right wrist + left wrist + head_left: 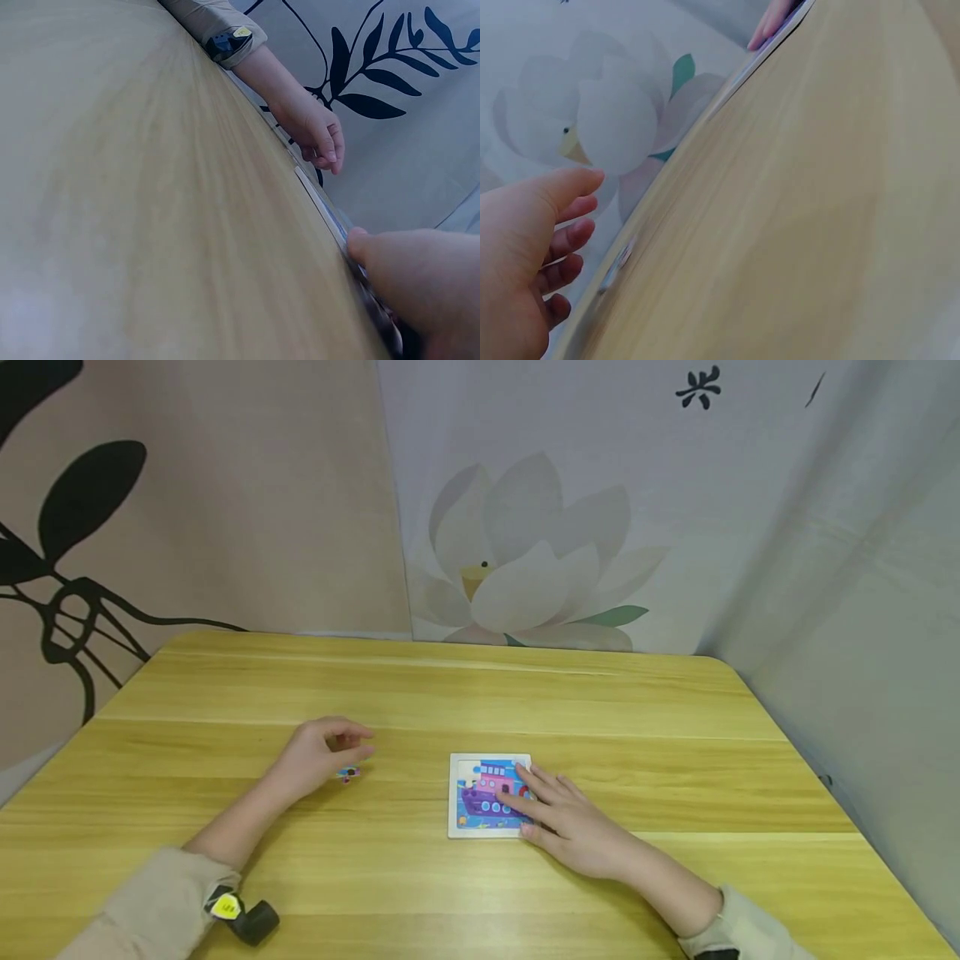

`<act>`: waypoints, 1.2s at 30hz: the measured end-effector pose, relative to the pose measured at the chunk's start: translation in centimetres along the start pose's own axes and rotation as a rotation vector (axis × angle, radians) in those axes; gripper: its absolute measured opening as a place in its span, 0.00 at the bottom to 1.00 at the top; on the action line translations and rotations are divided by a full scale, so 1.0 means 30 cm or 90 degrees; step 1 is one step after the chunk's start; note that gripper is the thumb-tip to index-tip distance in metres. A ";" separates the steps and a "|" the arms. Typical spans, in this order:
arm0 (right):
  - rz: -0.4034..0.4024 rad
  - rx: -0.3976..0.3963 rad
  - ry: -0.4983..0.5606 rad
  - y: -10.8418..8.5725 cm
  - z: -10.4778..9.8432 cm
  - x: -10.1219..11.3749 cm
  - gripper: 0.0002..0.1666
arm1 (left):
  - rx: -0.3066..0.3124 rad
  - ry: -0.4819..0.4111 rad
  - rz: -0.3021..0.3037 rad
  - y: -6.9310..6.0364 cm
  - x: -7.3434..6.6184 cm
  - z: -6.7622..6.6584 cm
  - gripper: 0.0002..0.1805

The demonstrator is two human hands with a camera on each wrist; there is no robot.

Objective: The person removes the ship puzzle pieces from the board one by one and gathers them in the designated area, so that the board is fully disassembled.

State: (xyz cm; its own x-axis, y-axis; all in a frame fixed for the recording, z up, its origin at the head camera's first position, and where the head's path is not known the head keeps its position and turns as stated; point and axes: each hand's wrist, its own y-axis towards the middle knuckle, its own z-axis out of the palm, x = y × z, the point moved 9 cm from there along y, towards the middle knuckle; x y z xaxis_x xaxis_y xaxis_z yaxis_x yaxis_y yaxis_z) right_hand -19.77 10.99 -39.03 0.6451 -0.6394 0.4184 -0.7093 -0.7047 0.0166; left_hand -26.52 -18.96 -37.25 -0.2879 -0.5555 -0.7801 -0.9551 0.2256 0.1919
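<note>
A square picture puzzle (489, 796) with a white frame and a purple and pink ship lies on the table. My right hand (573, 827) rests on its right side, fingers spread over the picture. To the left, my left hand (318, 757) hovers with loosely bent fingers, and small colourful pieces (348, 773) lie on the table just beneath it. In the left wrist view the left hand (532, 255) holds nothing, and a thin piece (618, 265) lies beside its fingers. The right wrist view shows the right hand (409, 277) at the edge of the puzzle (322, 206).
The wooden table (420, 693) reaches back to a hanging cloth (300, 510) printed with a lotus and dark leaves. A black device with a yellow label (226, 907) is strapped at the left sleeve.
</note>
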 end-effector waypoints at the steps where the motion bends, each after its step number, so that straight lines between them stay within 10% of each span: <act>1: 0.001 0.002 -0.001 0.000 0.001 0.000 0.28 | 0.001 -0.010 -0.001 0.002 -0.006 0.008 0.16; 36: 0.014 0.016 -0.018 0.008 -0.005 0.006 0.28 | 0.082 -0.017 0.051 0.077 -0.182 0.311 0.11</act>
State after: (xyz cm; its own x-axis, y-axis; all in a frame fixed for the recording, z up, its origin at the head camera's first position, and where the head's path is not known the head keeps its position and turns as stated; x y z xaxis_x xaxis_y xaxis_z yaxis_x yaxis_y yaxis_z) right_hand -19.87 10.76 -38.81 0.6372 -0.6635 0.3921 -0.7164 -0.6975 -0.0161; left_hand -26.49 -7.94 -38.09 -0.3595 -0.5101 -0.7814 -0.9118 0.3702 0.1778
